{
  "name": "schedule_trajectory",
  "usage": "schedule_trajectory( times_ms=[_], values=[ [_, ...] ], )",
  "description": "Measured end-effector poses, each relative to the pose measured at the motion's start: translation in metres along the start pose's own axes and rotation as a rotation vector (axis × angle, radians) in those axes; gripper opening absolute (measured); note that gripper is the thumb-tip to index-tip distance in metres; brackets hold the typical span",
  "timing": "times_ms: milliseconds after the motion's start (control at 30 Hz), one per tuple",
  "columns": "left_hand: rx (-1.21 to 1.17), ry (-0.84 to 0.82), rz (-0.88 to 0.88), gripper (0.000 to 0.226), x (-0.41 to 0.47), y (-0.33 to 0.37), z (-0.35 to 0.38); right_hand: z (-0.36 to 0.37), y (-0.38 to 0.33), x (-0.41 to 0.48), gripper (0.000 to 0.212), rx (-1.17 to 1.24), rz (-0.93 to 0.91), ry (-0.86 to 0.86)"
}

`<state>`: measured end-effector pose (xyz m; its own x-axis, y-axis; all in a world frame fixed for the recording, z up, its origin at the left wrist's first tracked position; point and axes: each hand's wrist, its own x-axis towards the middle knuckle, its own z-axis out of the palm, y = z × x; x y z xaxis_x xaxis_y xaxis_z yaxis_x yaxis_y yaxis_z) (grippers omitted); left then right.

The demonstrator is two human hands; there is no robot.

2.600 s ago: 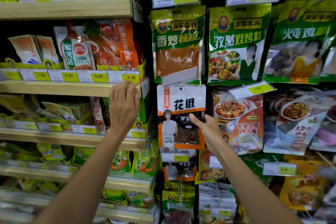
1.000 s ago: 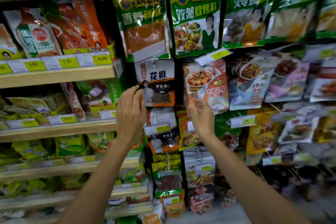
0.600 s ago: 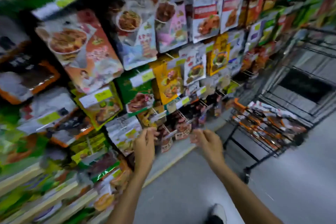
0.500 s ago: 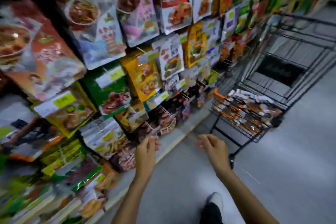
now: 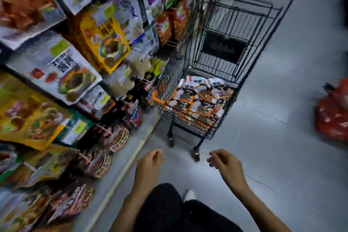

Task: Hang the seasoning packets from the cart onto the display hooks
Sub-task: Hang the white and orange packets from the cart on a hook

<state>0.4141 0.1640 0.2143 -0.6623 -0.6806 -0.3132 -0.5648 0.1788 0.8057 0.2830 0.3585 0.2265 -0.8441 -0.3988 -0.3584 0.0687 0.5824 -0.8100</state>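
Both hands, left (image 5: 150,162) and right (image 5: 224,162), hang empty and loosely curled short of the cart (image 5: 243,30); grabbing blind into its slippery packets (image 5: 197,98) might spill several.

black wire metal cart (image 5: 233,30), glossy packets (image 5: 197,100)

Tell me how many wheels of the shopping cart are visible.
2. One wheel under the cart's near corner on the shelf side, the other under its near aisle-side corner. Any far wheels are hidden behind the cart.
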Motion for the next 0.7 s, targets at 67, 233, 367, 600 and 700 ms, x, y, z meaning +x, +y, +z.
schedule_trajectory(
  times_ms=[67, 233, 367, 600, 700],
  values=[
    [0.043, -0.027, 0.027, 0.019, 0.027, 0.016, 0.007, -0.011, -0.005, 0.027, 0.026, 0.016, 0.017, 0.029],
    [0.152, -0.056, 0.087, 0.017, 0.113, 0.053, 0.014, -0.019, -0.011, 0.099, 0.021, 0.075, 0.087, 0.099],
    [0.244, -0.037, 0.177, 0.018, 0.193, 0.084, 0.014, -0.019, -0.015, 0.157, 0.015, 0.119, 0.159, 0.203],
    [0.430, 0.073, 0.290, 0.023, 0.344, 0.115, 0.016, 0.002, -0.021, 0.276, 0.014, 0.187, 0.314, 0.306],
    [0.506, 0.085, 0.270, 0.037, 0.400, 0.115, 0.028, 0.025, -0.015, 0.333, 0.018, 0.157, 0.330, 0.276]
  ],
)
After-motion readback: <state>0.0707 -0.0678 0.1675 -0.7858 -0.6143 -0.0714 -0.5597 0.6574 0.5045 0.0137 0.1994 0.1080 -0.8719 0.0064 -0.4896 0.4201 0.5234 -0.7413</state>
